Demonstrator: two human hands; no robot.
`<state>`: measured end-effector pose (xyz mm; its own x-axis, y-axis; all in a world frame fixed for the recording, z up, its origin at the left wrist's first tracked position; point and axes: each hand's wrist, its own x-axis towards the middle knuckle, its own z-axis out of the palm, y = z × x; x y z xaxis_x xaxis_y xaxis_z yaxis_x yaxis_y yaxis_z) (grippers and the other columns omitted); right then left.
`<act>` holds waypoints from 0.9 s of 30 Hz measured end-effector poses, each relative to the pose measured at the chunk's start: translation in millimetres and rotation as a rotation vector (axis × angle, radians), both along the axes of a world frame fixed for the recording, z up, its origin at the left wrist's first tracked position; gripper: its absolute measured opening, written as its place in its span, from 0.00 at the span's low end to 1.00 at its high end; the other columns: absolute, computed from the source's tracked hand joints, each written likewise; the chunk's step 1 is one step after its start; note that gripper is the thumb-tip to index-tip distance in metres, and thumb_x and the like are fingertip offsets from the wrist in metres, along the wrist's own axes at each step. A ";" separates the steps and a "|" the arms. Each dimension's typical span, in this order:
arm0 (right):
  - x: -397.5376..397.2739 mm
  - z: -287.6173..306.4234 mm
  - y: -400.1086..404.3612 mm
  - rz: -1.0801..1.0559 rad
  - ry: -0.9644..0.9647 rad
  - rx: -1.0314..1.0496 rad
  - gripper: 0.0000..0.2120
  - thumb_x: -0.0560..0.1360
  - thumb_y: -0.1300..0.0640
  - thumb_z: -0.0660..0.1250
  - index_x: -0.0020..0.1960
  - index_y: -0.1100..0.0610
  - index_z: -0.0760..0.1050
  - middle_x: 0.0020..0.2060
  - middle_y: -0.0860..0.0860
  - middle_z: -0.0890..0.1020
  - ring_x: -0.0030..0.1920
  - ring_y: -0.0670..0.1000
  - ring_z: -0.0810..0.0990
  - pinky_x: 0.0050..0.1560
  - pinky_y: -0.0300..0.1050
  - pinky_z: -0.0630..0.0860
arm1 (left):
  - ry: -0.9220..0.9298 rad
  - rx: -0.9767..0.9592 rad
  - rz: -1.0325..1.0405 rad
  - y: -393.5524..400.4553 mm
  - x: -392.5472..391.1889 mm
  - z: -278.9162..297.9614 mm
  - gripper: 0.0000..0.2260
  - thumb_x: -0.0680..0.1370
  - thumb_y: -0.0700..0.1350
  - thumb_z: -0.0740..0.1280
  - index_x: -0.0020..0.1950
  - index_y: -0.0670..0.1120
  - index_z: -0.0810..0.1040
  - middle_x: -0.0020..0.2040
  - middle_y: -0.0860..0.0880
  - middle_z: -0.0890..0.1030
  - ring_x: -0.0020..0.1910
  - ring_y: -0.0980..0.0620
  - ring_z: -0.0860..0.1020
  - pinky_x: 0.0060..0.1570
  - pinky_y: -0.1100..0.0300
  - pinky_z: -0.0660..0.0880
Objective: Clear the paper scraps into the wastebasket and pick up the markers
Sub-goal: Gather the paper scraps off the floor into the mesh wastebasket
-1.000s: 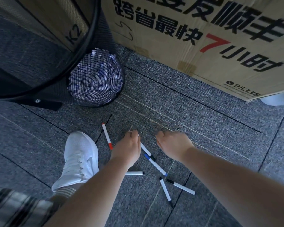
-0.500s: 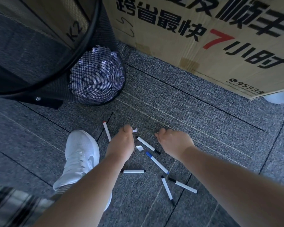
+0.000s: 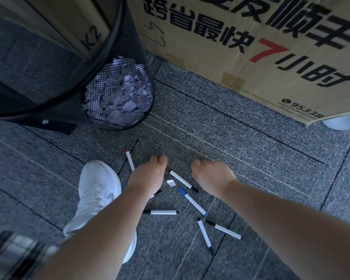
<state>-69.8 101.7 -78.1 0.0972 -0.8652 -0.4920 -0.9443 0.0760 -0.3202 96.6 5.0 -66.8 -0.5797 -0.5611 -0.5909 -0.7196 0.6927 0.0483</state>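
Cardboard box [image 3: 251, 57] and white shoe [image 3: 97, 190] flank the scattered markers [image 3: 192, 201].

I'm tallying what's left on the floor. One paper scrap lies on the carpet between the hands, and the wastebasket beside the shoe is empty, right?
Not quite. The head view shows the wastebasket already holds crumpled paper, visible through its mesh. The rest stands: one paper scrap lies between the hands.
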 end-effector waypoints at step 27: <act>-0.9 3.0 -9.7 -0.083 0.049 0.110 0.20 0.81 0.45 0.46 0.51 0.60 0.68 0.30 0.51 0.77 0.27 0.49 0.78 0.27 0.44 0.79 | -0.106 0.207 0.095 41.4 -1.6 0.3 0.14 0.83 0.48 0.50 0.56 0.39 0.68 0.42 0.44 0.82 0.38 0.47 0.81 0.24 0.60 0.65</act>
